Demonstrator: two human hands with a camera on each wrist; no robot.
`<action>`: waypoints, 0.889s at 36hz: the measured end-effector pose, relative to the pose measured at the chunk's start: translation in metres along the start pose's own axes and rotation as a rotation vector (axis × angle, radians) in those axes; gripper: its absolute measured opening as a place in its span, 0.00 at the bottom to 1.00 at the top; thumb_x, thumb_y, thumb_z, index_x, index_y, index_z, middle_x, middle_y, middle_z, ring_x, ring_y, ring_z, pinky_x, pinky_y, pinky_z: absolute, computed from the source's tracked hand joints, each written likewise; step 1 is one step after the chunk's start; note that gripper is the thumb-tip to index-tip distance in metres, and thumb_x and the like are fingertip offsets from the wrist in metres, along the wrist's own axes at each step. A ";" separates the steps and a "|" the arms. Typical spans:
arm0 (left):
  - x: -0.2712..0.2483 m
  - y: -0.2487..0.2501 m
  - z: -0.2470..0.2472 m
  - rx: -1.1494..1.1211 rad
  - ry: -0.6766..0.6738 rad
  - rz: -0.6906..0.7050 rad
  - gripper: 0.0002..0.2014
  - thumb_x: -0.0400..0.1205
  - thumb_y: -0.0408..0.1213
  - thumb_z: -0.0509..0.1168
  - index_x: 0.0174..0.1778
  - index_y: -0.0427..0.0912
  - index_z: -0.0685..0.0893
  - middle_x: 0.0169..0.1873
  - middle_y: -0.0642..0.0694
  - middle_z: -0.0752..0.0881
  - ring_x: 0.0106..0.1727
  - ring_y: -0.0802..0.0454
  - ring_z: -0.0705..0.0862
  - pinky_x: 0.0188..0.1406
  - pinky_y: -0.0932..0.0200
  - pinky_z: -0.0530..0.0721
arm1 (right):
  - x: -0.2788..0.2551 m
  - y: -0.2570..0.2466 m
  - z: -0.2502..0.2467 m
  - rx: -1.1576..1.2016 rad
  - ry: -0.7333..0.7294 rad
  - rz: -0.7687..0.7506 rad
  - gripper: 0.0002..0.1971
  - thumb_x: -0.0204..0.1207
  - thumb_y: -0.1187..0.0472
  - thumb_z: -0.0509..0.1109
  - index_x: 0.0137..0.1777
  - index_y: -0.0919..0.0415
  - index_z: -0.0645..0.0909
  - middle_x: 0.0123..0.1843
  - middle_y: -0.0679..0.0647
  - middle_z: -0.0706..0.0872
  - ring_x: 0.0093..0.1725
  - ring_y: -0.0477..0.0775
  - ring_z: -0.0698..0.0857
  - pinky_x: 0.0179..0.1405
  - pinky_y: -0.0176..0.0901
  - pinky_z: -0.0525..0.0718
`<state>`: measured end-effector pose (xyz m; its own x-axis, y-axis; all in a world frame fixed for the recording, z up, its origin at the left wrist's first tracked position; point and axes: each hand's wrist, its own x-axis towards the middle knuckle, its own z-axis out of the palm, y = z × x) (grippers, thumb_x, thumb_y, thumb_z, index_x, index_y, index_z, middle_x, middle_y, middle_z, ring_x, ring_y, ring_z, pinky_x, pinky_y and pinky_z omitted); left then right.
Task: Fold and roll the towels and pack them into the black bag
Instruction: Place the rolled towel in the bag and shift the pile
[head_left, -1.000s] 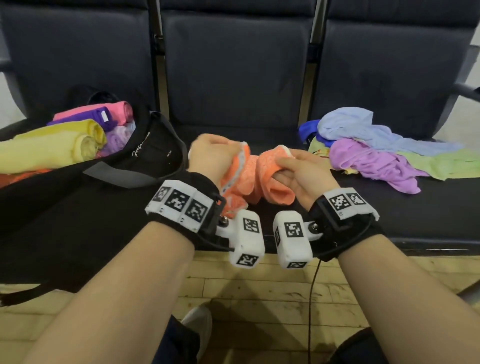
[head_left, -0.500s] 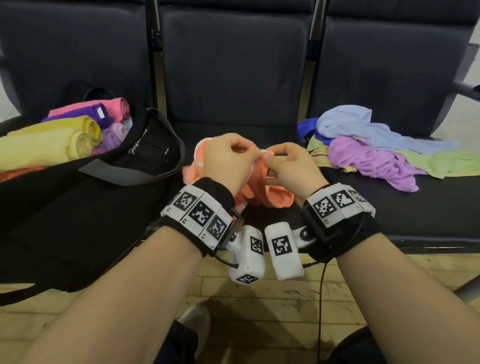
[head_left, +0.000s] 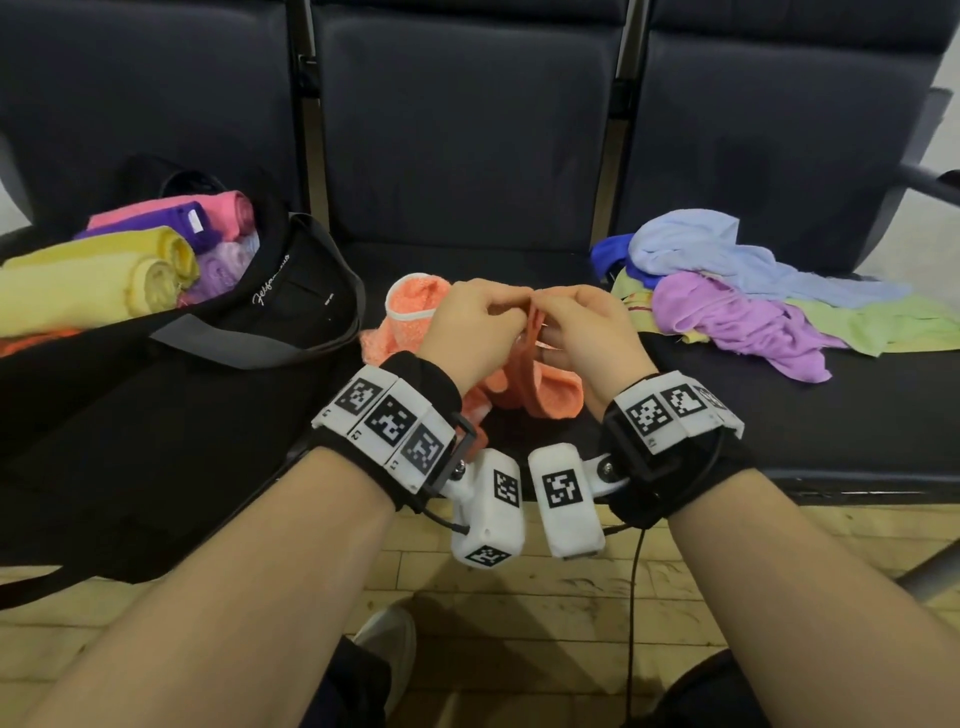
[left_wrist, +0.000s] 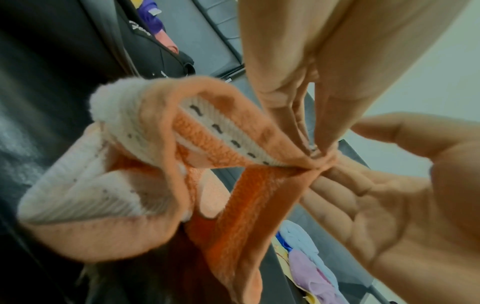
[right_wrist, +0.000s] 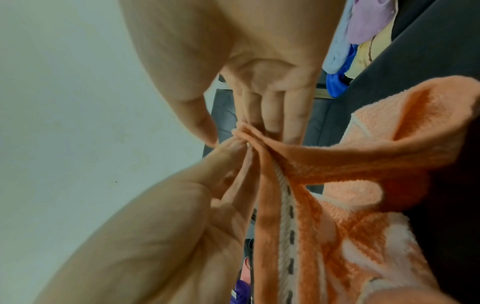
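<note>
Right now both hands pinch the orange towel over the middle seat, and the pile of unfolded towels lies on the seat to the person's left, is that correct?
One detail is wrong. The left hand and right hand do pinch the orange towel over the middle seat, but the head view shows the pile of unfolded towels on the seat to the person's right. The black bag is on the left.

Orange towel (head_left: 415, 317) partly behind both hands; black bag (head_left: 156, 415) cut off at left edge.

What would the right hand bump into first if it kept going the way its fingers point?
Probably the left hand: the right hand points leftward at it, both pinching the orange towel between them, fingertips nearly touching.
</note>
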<state>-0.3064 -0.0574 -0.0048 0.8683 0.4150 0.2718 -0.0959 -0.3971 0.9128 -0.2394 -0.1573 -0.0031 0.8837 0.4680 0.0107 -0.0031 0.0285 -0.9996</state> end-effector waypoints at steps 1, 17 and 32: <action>0.000 -0.001 0.000 -0.006 0.009 0.002 0.13 0.80 0.25 0.62 0.49 0.43 0.90 0.36 0.49 0.89 0.40 0.53 0.87 0.44 0.57 0.86 | -0.001 0.000 -0.002 -0.004 -0.018 0.000 0.04 0.78 0.62 0.71 0.48 0.62 0.81 0.52 0.63 0.88 0.51 0.60 0.90 0.46 0.50 0.89; 0.017 -0.019 -0.017 0.596 -0.162 -0.065 0.07 0.85 0.33 0.58 0.52 0.47 0.81 0.41 0.55 0.80 0.50 0.53 0.83 0.39 0.68 0.73 | -0.004 -0.012 -0.023 -0.338 -0.206 -0.206 0.01 0.80 0.66 0.68 0.48 0.62 0.81 0.48 0.77 0.86 0.42 0.61 0.83 0.41 0.51 0.85; 0.029 -0.049 -0.064 0.887 0.220 -0.539 0.27 0.81 0.35 0.65 0.75 0.28 0.68 0.70 0.33 0.75 0.71 0.36 0.77 0.59 0.50 0.76 | 0.017 0.010 -0.060 -0.671 0.214 -0.318 0.03 0.84 0.60 0.59 0.51 0.52 0.74 0.49 0.52 0.84 0.52 0.55 0.84 0.56 0.52 0.81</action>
<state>-0.3072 0.0268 -0.0223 0.5744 0.8181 0.0279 0.7420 -0.5349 0.4041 -0.1966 -0.2022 -0.0145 0.8661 0.3439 0.3627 0.4899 -0.4402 -0.7524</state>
